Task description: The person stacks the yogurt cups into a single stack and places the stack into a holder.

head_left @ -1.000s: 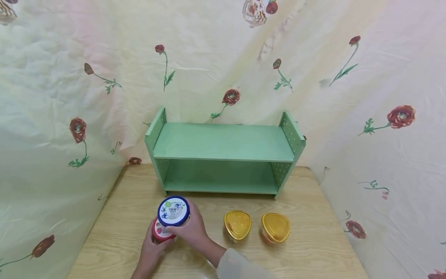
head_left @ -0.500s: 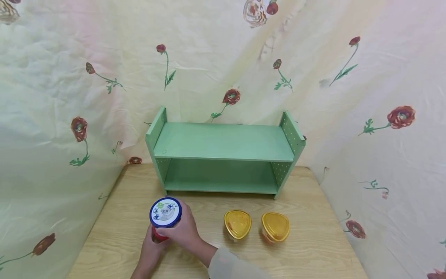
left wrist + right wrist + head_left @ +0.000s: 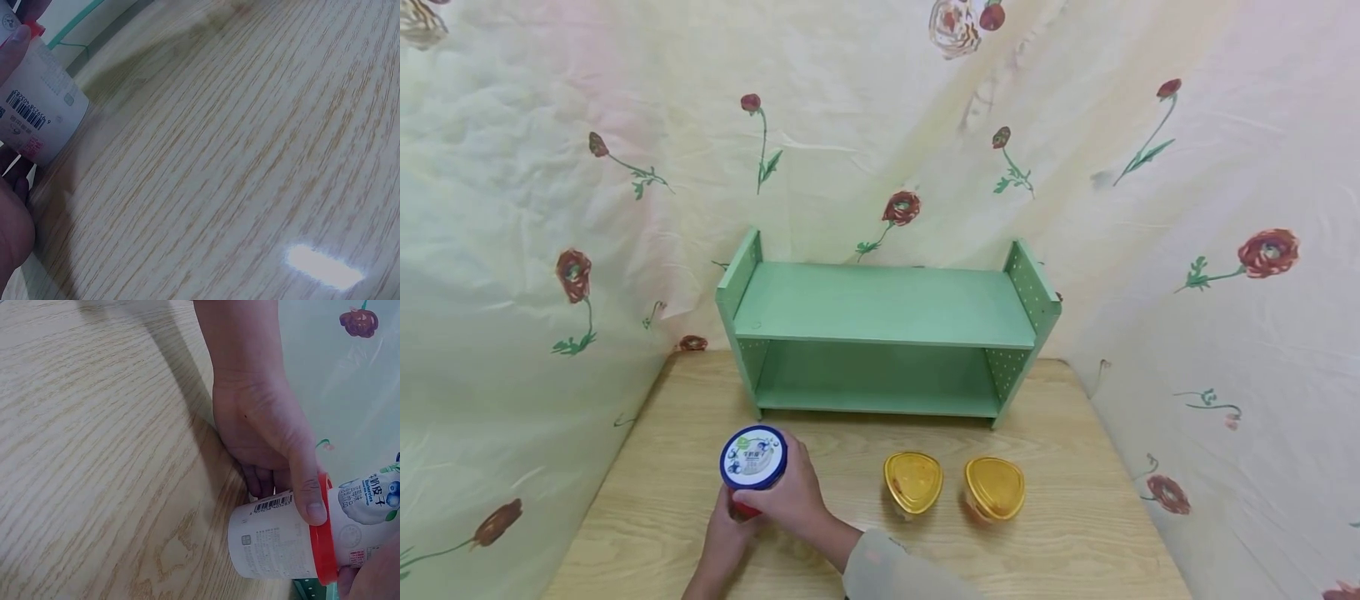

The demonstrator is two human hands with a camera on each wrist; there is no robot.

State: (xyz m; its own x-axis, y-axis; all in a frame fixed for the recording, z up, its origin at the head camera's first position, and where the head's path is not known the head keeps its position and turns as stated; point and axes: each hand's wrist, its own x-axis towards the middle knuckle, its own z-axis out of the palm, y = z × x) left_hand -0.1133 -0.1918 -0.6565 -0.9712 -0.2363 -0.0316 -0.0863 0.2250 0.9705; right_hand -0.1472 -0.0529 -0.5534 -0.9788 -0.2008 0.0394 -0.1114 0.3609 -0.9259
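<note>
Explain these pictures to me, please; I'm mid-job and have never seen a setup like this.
There's no machine here: each grip is one of a person's bare hands. The wide picture comes from a camera worn on the head; the two close ones come from cameras on the left and right wrists. On the wooden table stand a green shelf and, nearer the person, two yellow-lidded containers. The left grip holds the red-lidded tub; the right grip holds the blue-lidded tub on top of it.
</note>
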